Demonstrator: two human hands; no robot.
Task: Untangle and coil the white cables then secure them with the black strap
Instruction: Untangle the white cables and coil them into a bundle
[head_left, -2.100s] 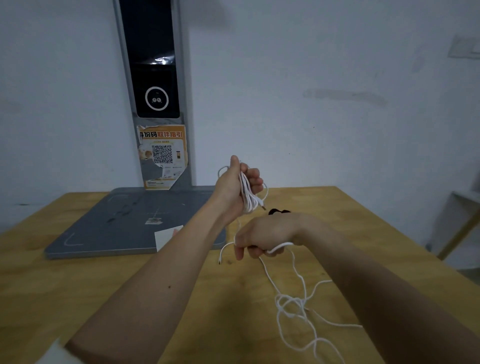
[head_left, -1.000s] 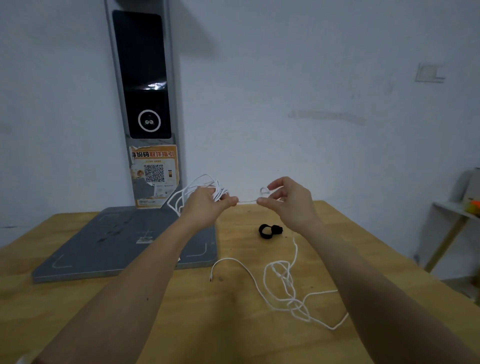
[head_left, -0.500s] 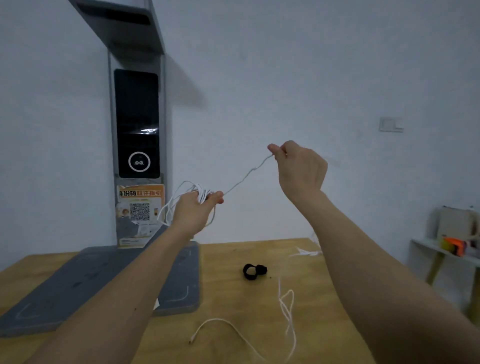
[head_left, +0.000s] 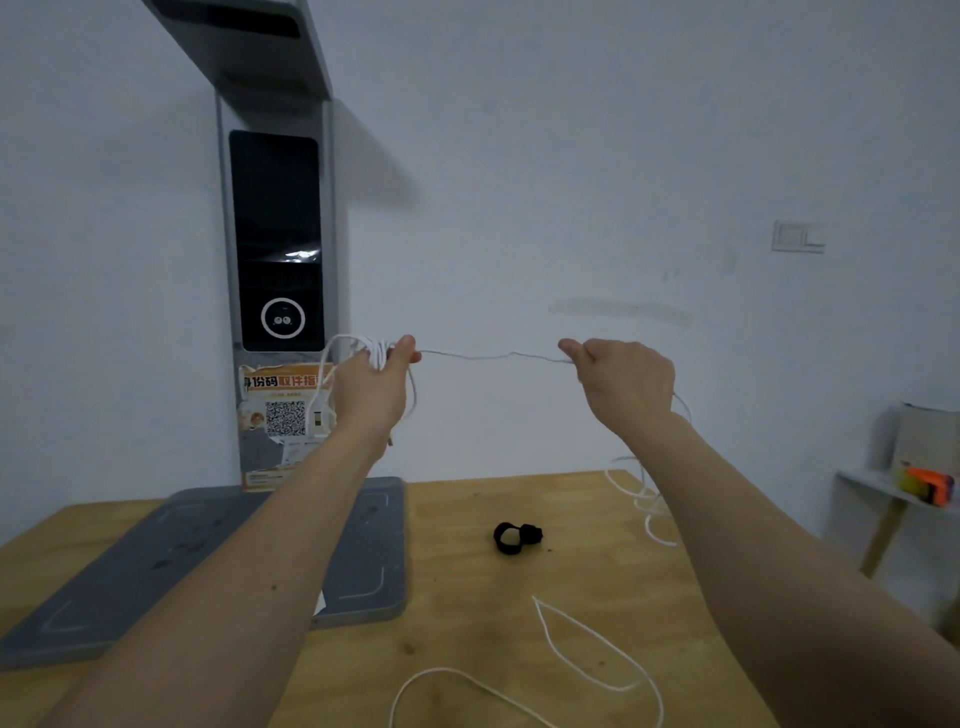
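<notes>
Left hand (head_left: 375, 387) grips a bundle of thin white cable (head_left: 493, 356) coils; right hand (head_left: 626, 382) pinches the same cable, stretched between them. Both are raised above the wooden desk (head_left: 467, 613), where a small black strap (head_left: 516, 538) lies below the stretched span.

Both my arms stretch forward and up, bare forearms, hands raised at about the same height and well apart. My left hand (head_left: 375, 382) is curled round a bundle of white cable (head_left: 363, 345), thumb on top. My right hand (head_left: 621, 382) is fisted, thumb and forefinger pinching the strand running between them.
</notes>
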